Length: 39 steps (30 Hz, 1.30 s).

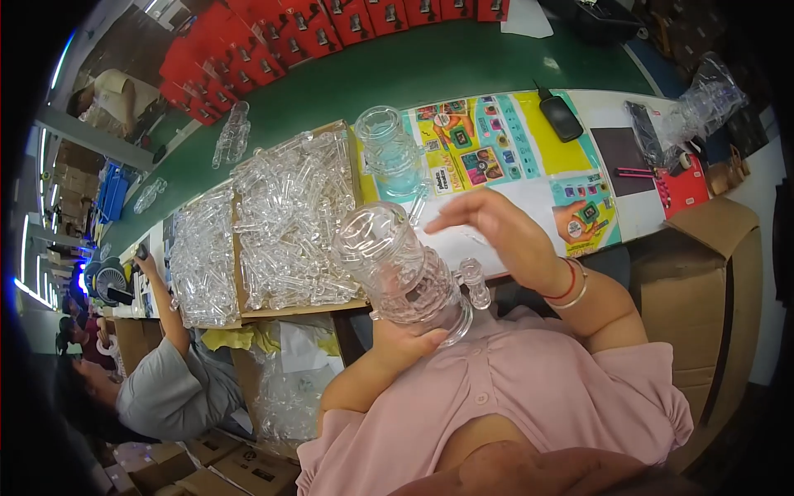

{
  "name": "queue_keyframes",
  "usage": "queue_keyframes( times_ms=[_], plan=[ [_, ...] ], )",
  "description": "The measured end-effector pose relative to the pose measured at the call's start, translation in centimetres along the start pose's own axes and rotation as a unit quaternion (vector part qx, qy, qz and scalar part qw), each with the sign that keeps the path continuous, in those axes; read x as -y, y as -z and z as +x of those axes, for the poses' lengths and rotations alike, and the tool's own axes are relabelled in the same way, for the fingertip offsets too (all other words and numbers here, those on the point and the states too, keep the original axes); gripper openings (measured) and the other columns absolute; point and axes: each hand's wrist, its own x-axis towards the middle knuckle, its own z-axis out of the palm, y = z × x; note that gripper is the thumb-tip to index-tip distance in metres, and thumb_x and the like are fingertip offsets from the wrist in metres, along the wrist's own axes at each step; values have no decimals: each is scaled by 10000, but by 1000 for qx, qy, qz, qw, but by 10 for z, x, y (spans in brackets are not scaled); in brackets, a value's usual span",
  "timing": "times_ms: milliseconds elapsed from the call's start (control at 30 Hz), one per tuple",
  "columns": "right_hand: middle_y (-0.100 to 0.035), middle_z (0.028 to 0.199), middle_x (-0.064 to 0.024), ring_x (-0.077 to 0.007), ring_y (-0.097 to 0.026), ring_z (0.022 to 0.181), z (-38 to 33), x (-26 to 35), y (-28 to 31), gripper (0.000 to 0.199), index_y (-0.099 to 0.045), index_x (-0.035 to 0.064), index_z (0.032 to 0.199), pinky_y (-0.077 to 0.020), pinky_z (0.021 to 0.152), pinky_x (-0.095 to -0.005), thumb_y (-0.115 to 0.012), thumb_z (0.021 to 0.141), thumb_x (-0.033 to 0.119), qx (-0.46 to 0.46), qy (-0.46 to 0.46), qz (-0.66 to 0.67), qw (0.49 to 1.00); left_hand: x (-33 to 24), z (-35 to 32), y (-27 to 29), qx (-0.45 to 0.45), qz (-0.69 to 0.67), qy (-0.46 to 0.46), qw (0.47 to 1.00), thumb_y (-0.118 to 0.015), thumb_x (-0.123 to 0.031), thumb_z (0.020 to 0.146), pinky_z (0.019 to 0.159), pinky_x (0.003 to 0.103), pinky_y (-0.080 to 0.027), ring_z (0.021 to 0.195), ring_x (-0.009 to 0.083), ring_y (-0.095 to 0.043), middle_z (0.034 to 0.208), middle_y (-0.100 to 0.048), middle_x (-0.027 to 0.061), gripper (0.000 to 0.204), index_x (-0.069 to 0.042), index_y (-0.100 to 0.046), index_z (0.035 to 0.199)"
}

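Observation:
My left hand (404, 345) is wrapped round the lower end of a clear glass vessel (397, 269), which is tilted in front of my chest. A short side tube with a knobbed end (473, 281) sticks out from the vessel's right side. My right hand (496, 227) is raised just right of the vessel, fingers stretched out and apart. Near its fingertips is a thin clear glass tube (418, 205); I cannot tell whether they touch. A second clear glass vessel (387, 149) stands upright on the printed sheet beyond.
Cardboard trays full of small glass tubes (289, 219) lie to the left. Red boxes (364, 21) line the green table's far side. A black device (560, 114) and a plastic-wrapped glass piece (707, 99) lie right. A co-worker in a grey shirt (178, 388) sits at left.

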Motion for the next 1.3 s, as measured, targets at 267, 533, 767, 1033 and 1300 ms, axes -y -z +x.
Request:
queue_keyframes(
  times_ms=[267,533,767,1033,1300],
  plan=[
    [-616,884,-57,-222,-571,895,-20,24,9,298,-591,57,922,-259,991,-506,-591,624,53,14,175,-446,878,-5,6,-18,-17,-13,-32,999,-752,-181,631,928,342,-348,1066,221,-462,1150,-474,131,762,40,-333,1227],
    [-611,845,-47,-211,-569,822,-21,11,19,245,-565,89,872,-310,950,-501,-638,640,63,-4,210,-435,876,-10,13,-23,71,82,22,994,-716,-126,668,958,350,-320,1104,218,-444,1152,-481,109,679,0,-368,1237],
    [-483,1136,-177,-297,-498,987,-34,-7,7,574,-425,63,1136,-347,899,-473,-719,658,188,-6,327,-455,829,15,2,10,99,290,-191,933,-570,-475,770,1034,431,-143,1281,322,-172,1364,-233,177,816,13,-215,1319],
    [-319,1287,-169,-216,-376,1166,-38,-43,-8,764,-173,-36,1314,-325,958,-343,-645,748,163,168,1,-27,985,30,-11,24,-200,-4,-155,967,-585,-525,744,1011,458,-253,1239,308,-285,1347,-259,148,836,-38,-225,1319],
    [-558,1020,-107,-268,-508,974,38,-59,45,220,-550,20,983,-380,885,-337,-552,805,150,95,97,-455,880,19,-19,38,-125,-265,3,956,-624,-410,757,954,481,-363,1147,322,-407,1272,-373,175,760,-10,-261,1292]
  ],
)
